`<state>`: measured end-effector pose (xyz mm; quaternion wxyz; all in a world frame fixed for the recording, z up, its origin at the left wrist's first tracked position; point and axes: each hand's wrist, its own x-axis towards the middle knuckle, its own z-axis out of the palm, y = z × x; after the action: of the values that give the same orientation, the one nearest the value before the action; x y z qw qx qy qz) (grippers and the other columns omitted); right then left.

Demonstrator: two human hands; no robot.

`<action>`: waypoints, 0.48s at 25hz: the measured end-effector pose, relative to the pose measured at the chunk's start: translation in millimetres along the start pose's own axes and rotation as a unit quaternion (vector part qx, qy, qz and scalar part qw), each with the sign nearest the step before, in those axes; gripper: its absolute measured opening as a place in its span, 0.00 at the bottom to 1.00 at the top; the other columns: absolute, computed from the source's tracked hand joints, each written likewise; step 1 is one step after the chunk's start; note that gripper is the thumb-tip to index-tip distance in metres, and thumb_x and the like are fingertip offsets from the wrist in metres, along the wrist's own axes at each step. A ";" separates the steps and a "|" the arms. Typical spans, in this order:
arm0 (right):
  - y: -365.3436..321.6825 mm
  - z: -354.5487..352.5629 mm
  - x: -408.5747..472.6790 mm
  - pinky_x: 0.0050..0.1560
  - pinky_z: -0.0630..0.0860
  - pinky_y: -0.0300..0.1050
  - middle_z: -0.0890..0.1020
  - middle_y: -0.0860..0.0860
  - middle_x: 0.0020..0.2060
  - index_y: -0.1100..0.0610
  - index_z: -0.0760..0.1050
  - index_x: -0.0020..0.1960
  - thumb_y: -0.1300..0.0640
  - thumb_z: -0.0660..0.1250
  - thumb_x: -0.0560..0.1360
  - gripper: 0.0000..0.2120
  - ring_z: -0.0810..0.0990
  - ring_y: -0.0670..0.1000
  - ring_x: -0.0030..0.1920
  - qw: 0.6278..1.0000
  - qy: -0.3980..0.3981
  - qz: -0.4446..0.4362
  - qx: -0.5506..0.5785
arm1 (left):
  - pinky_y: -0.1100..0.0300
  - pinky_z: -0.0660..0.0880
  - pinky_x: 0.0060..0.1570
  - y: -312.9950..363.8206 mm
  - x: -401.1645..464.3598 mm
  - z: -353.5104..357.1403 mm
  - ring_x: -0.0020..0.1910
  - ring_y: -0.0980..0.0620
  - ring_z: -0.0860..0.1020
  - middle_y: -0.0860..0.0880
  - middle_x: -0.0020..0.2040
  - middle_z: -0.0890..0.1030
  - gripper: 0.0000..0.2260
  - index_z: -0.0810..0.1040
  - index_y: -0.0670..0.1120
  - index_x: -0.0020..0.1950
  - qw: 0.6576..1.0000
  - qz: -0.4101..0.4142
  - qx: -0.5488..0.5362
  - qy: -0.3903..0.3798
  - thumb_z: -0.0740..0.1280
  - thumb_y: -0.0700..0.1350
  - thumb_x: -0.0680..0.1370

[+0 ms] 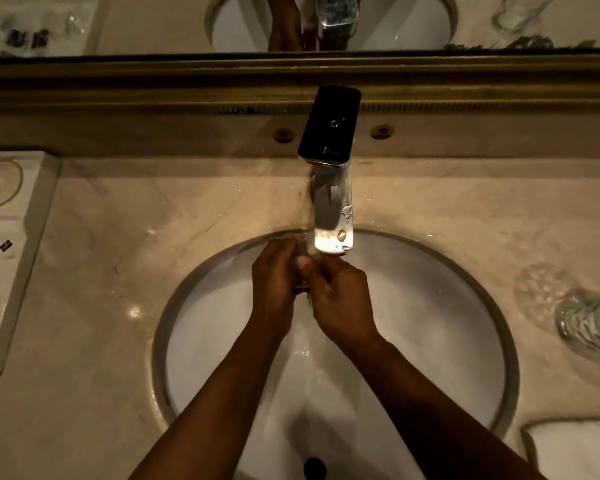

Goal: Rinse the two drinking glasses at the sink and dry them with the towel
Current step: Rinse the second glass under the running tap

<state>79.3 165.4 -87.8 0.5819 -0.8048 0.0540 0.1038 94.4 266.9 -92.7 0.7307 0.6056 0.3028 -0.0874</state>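
Observation:
A clear drinking glass [302,249] is held under the faucet spout [332,216], mostly hidden by my fingers. My left hand [277,277] wraps its left side and my right hand [338,299] grips it from the right, thumb across the front. Both hands are over the white round sink basin [440,327]. A second glass [591,327] stands on the marble counter at the far right. The white towel [575,448] lies folded at the bottom right corner of the counter.
The black faucet handle [329,124] rises behind the spout against a gilded mirror frame [153,84]. A white tray [11,244] with small items sits on the counter at the left. The drain hole [314,467] is at the basin's near edge.

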 end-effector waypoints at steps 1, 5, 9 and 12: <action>0.1 -4.4 1.9 0.48 0.83 0.53 0.86 0.47 0.39 0.53 0.82 0.48 0.43 0.63 0.80 0.16 0.85 0.46 0.40 1.000 -0.022 0.002 -0.004 | 0.54 0.80 0.37 4.4 -0.2 0.9 0.45 0.43 0.85 0.41 0.50 0.86 0.14 0.83 0.44 0.58 1.000 -0.027 0.011 -0.003 0.61 0.49 0.83; 8.3 -20.7 7.2 0.46 0.81 0.52 0.87 0.50 0.41 0.51 0.84 0.48 0.32 0.57 0.76 0.27 0.84 0.48 0.41 0.986 -0.087 -0.085 -0.111 | 0.67 0.65 0.17 25.6 1.7 4.0 0.20 0.55 0.73 0.46 0.30 0.80 0.20 0.82 0.41 0.45 0.981 -0.168 0.006 -0.094 0.55 0.50 0.85; 16.2 -37.9 12.2 0.48 0.79 0.45 0.86 0.49 0.51 0.50 0.82 0.57 0.37 0.59 0.79 0.21 0.82 0.49 0.50 0.928 -0.138 -0.251 -0.237 | 0.71 0.58 0.16 27.3 14.6 -4.8 0.17 0.56 0.65 0.49 0.29 0.75 0.25 0.83 0.45 0.32 0.944 -0.275 -0.036 -0.180 0.56 0.52 0.82; 18.1 -34.9 3.6 0.48 0.79 0.46 0.86 0.49 0.50 0.51 0.84 0.56 0.44 0.63 0.79 0.16 0.83 0.49 0.49 0.943 -0.133 -0.229 -0.202 | 0.68 0.60 0.19 22.6 17.0 -9.3 0.22 0.53 0.67 0.46 0.36 0.76 0.20 0.82 0.44 0.42 0.939 -0.280 -0.042 -0.196 0.58 0.56 0.81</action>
<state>82.7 126.7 -94.8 0.4170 -0.8750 -0.2318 0.0825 116.1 285.4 -84.0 0.7461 0.4359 0.3147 -0.3928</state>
